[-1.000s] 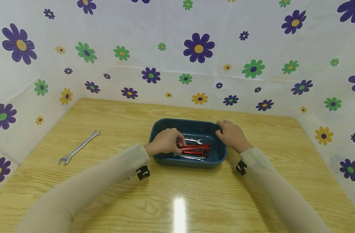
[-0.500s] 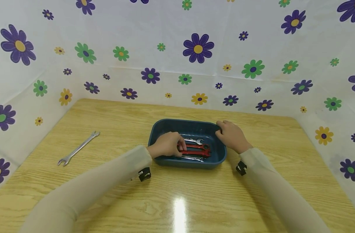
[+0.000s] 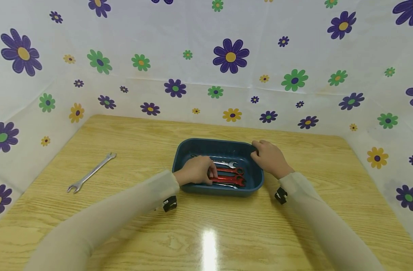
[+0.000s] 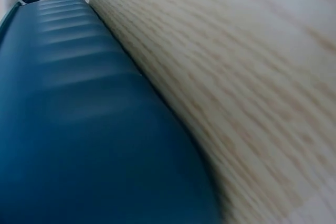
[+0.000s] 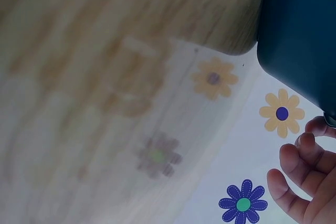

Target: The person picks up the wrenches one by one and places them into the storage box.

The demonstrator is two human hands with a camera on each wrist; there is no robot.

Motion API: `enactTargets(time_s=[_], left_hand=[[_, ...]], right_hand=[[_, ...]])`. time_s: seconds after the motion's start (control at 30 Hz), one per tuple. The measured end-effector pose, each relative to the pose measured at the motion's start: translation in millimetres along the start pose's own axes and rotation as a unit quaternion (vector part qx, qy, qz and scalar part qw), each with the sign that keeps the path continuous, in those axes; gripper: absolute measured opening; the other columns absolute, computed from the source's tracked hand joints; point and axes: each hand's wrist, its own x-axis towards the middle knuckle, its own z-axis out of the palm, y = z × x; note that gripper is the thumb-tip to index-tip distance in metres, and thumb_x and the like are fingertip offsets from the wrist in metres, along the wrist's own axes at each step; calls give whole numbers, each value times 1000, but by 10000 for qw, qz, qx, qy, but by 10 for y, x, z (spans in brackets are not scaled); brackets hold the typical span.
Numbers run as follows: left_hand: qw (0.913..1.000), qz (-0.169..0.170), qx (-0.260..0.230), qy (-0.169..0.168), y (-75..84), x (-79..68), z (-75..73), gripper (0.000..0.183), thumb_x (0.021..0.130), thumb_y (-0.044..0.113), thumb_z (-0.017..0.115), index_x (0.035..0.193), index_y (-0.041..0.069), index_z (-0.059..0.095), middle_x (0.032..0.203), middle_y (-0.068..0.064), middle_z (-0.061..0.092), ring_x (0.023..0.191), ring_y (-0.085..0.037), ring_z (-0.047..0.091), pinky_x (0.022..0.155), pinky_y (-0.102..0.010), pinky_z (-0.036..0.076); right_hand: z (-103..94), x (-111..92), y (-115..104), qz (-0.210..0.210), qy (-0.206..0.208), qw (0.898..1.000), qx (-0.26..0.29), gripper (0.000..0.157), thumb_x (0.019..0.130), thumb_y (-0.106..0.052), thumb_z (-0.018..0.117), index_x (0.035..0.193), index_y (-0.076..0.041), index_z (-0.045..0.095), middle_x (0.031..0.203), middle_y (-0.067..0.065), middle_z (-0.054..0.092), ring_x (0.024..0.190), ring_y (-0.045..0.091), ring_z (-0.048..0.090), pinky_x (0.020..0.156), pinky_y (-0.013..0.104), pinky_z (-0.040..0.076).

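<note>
A dark blue bin holds several wrenches lying lengthwise. My left hand reaches into it, thumb and fingers pinching a red wrench whose open end points right. Just behind lies another red wrench with a ring end. A silver wrench is farthest back; a second silver wrench shows partly at the near wall. My right hand grips the bin's right rim, thumb inside. In the right wrist view, its curled fingers appear beside the bin's corner. The left wrist view shows only the bin's outer wall.
A silver open-ended wrench lies alone on the wooden table, left of the bin. A white flowered cloth surrounds the table at the back and sides.
My left hand has shifted slightly right and toward the near wall, bringing the red wrench down among the others at the front. My right hand stays on the rim.
</note>
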Motion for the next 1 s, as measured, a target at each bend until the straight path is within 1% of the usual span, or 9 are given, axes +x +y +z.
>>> enactTargets(time_s=[0.13, 0.27, 0.53, 0.87, 1.0], left_hand=[[10000, 4, -44, 7, 10, -10, 8, 15, 69, 14, 82, 75, 20, 69, 69, 8, 62, 64, -7, 54, 64, -28, 46], [10000, -32, -49, 16, 20, -17, 12, 16, 69, 14, 82, 75, 20, 69, 68, 7, 61, 63, -7, 54, 65, -29, 47], [9999, -66, 114, 51, 21, 3, 33, 18, 68, 13, 82, 72, 21, 67, 67, 7, 60, 62, -8, 54, 66, -31, 47], [9998, 13, 184, 75, 28, -6, 49, 19, 68, 12, 83, 72, 19, 66, 66, 7, 59, 61, -8, 53, 62, -29, 46], [9997, 47, 238, 61, 17, 5, 64, 19, 68, 13, 83, 73, 19, 66, 66, 8, 58, 61, -7, 53, 61, -29, 45]], right_hand=[[-3, -2, -7, -1, -6, 10000, -15, 32, 85, -17, 46, 110, -1, 60, 83, 12, 57, 68, 21, 49, 62, 35, 42], [-3, -2, -8, 23, -19, 10000, -13, 34, 86, -17, 46, 112, -1, 59, 87, 14, 59, 70, 22, 50, 63, 37, 44], [-4, -3, -16, 59, -38, 10000, -10, 37, 86, -18, 46, 115, 0, 59, 91, 15, 61, 71, 23, 51, 65, 39, 46], [8, -3, -5, 12, 22, 10000, 17, 30, 85, -17, 46, 108, -1, 60, 83, 13, 58, 68, 21, 48, 60, 34, 41], [16, -2, -2, 18, 21, 10000, 18, 31, 85, -17, 46, 108, -1, 60, 84, 12, 58, 68, 21, 48, 61, 35, 42]])
